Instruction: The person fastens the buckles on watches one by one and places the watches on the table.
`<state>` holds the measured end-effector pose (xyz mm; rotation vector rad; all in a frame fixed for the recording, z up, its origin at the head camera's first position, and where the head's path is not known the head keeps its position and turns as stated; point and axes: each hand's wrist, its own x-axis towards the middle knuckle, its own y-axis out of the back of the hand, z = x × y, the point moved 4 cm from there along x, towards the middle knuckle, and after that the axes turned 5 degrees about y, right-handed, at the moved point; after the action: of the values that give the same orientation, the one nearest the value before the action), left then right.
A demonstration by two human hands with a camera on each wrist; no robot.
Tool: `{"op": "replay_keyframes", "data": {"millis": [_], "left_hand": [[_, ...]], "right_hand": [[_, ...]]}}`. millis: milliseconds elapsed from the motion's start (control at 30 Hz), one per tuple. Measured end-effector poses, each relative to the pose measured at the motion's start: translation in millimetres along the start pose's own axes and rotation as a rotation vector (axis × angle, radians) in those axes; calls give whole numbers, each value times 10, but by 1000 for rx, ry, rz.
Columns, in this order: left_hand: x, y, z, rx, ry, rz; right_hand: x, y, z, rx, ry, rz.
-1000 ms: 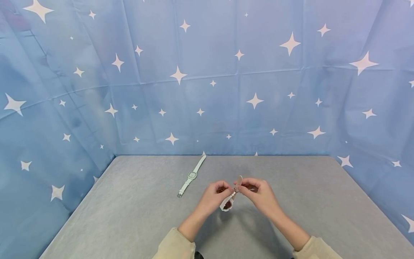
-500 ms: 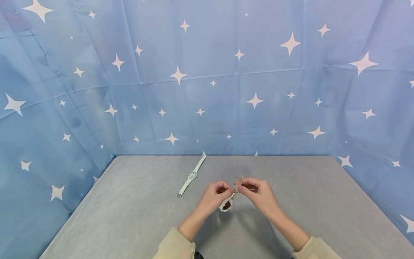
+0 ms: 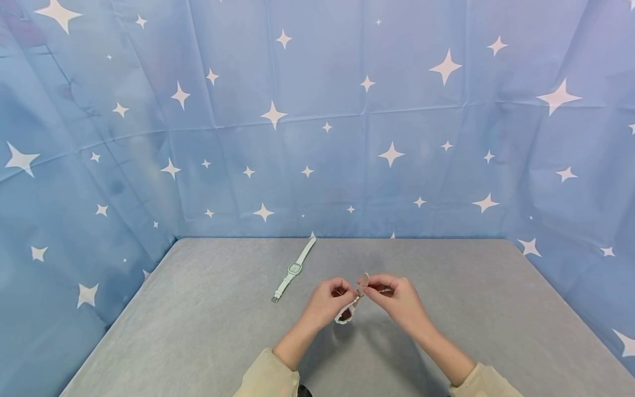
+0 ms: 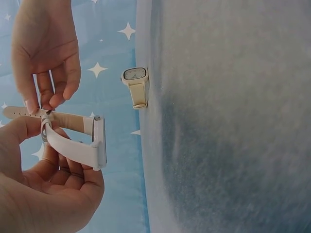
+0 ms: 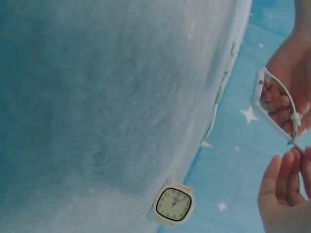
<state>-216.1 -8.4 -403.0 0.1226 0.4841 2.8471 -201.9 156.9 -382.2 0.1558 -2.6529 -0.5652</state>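
Between both hands is a white-strapped wristwatch (image 4: 77, 148), its strap bent into a loop with the case hanging below the fingers in the head view. My left hand (image 3: 324, 303) pinches it near the metal buckle (image 4: 46, 128). My right hand (image 3: 399, 300) pinches the strap by its holed end (image 4: 17, 112), which pokes up past the buckle. Left of the hands, a pale green wristwatch (image 3: 295, 269) lies stretched out on the grey table. A cream watch (image 5: 174, 204) with a squarish dial shows in the right wrist view; in the head view the right hand mostly covers that area.
The grey table (image 3: 198, 331) reaches back to a blue curtain (image 3: 317, 154) with white stars, which also stands along both sides. In the left wrist view a cream watch (image 4: 135, 74) lies near the table's edge.
The strap's raised end has dipped slightly and shifted left. Below it, the hanging loop has turned and swung a little left. Both hands stay almost in place, and the pale green watch has not moved.
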Motion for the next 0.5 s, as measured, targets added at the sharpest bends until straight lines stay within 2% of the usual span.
{"op": "replay_keyframes", "data": {"millis": [167, 300, 400, 500], "left_hand": [[12, 2, -3, -6, -6, -7], [28, 3, 5, 11, -36, -15], [35, 16, 8, 37, -49, -16], [29, 27, 5, 20, -42, -27]], "right_hand": [[-3, -20, -28, -83, 109, 18], [-3, -44, -55, -162, 208, 31], [0, -57, -64, -179, 229, 37], [5, -62, -58, -170, 220, 44]]}}
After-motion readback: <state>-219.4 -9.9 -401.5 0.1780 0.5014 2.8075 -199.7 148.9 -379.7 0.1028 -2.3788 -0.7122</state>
